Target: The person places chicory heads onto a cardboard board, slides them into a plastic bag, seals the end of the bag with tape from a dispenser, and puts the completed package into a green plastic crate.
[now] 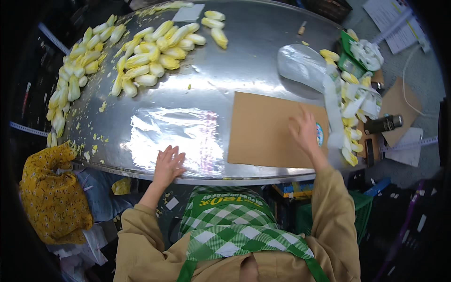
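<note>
My left hand (pixel 169 165) rests with spread fingers at the lower edge of a flat stack of clear plastic bags (pixel 172 130) on the metal table. Over a brown cardboard sheet (pixel 264 130) is my right hand (pixel 304 128), fingers apart, near a round sticker (pixel 319 134) at the sheet's right side; whether it touches the cardboard I cannot tell. Neither hand holds anything. A pile of small yellow-white cabbages (pixel 155 53) lies beyond the bags, with a few single ones (pixel 219 37) to its right.
More cabbages (pixel 77 67) line the left edge of the metal table (pixel 246 67) among leaf scraps. A clear plastic sheet (pixel 299 65), a small knife (pixel 302 28) and a green container (pixel 352 60) are at the right. A dark bottle (pixel 384 124) lies beyond cabbages there. Someone in yellow patterned cloth is at left.
</note>
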`<action>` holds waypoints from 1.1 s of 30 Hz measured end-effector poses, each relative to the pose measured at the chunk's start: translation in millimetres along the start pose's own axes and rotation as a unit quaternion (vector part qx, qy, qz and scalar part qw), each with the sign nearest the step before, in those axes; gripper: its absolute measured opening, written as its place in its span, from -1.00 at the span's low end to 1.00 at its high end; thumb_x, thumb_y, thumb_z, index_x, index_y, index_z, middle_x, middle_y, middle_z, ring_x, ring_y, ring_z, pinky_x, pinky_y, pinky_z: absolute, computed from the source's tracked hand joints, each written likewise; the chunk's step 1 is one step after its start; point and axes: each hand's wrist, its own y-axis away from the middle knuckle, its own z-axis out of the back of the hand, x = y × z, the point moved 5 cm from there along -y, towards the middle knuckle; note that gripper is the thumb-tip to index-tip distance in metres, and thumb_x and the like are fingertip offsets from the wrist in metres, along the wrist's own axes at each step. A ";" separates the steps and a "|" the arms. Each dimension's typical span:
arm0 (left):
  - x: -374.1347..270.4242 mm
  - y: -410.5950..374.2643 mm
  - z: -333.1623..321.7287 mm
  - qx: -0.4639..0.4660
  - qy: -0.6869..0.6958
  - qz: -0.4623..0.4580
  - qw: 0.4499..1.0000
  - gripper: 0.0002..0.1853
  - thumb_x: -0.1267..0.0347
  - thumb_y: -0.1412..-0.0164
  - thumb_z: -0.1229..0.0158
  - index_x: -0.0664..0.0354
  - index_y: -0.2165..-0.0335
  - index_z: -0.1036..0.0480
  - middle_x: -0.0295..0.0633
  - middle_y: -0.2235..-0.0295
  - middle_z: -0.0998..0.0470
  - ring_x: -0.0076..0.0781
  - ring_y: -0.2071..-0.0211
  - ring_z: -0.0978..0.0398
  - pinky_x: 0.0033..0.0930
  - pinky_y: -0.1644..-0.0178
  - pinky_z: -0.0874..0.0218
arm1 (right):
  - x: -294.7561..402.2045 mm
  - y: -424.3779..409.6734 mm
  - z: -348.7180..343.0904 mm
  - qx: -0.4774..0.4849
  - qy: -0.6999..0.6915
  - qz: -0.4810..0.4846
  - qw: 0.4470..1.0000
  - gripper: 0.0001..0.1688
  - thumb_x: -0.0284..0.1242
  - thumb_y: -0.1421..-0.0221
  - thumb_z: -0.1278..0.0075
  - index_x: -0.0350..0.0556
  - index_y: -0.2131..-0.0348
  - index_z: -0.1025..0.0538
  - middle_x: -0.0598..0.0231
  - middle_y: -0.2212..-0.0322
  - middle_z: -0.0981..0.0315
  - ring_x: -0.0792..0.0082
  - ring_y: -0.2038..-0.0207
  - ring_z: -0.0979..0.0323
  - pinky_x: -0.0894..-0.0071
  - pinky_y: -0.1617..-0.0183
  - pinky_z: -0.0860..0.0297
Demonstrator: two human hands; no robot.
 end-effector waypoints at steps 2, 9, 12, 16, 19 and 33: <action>-11.8 -1.9 5.9 0.034 0.024 -0.022 0.999 -0.26 0.12 0.19 -0.43 -0.10 -0.05 -0.42 -0.14 -0.20 -0.25 -0.02 -0.27 -0.09 0.33 -0.24 0.11 | -28.8 -67.8 -46.1 0.000 0.132 0.020 0.991 -0.65 -0.33 0.14 -0.20 0.00 0.27 -0.59 0.04 -0.24 -0.08 -0.10 -0.20 -0.13 -0.07 -0.17 -0.20; 21.3 17.1 51.5 -0.015 0.239 0.033 0.970 -0.30 0.11 0.11 -0.38 0.00 -0.06 -0.43 -0.22 -0.14 -0.35 -0.10 -0.26 -0.12 0.10 -0.30 0.12 | -47.1 -147.0 -70.0 0.157 0.300 -0.046 0.940 -0.39 -0.30 -0.01 -0.09 -0.05 -0.05 -0.37 0.33 -0.14 -0.23 0.22 -0.20 -0.16 -0.37 -0.17 -0.10; 25.3 23.5 61.2 -0.045 0.234 0.016 0.971 -0.38 0.19 0.16 -0.41 0.04 0.04 -0.48 -0.24 -0.07 -0.42 -0.16 -0.19 -0.22 0.03 -0.26 0.02 | 26.8 -78.0 -41.7 0.134 0.247 0.117 0.953 -0.39 -0.39 0.10 -0.13 -0.14 0.00 -0.39 0.23 -0.05 -0.33 0.16 -0.06 -0.31 -0.03 -0.12 -0.19; -8.7 29.3 51.0 -0.017 0.183 -0.051 0.982 -0.60 0.29 0.18 -0.39 0.07 0.27 -0.50 -0.25 0.06 -0.46 -0.18 -0.12 -0.29 -0.02 -0.21 -0.06 | 104.6 15.4 -45.7 0.322 0.063 0.159 0.931 -0.55 -0.41 0.13 -0.15 -0.15 0.16 -0.51 0.14 0.02 -0.38 0.10 0.01 -0.35 -0.01 -0.08 -0.21; -17.3 32.2 31.2 -0.066 0.155 -0.052 0.984 -0.73 0.36 0.15 -0.31 0.08 0.37 -0.48 -0.27 0.13 -0.46 -0.23 -0.05 -0.33 -0.05 -0.16 -0.10 | 169.6 4.2 -33.9 0.296 -0.013 0.159 0.942 -0.77 -0.42 0.19 -0.22 -0.15 0.46 -0.53 0.11 0.11 -0.40 0.06 0.05 -0.36 -0.01 -0.03 -0.25; -51.1 79.4 38.2 -0.189 -0.046 0.011 0.981 -0.82 0.41 0.14 -0.25 -0.03 0.43 -0.51 -0.34 0.27 -0.42 -0.32 0.25 -0.36 -0.24 0.19 -0.16 | 355.2 7.3 -146.4 0.357 -0.110 0.311 0.874 0.01 -0.28 0.29 -0.29 -0.20 -0.13 -0.22 -0.03 -0.16 -0.05 -0.11 -0.25 0.02 -0.26 -0.23 -0.05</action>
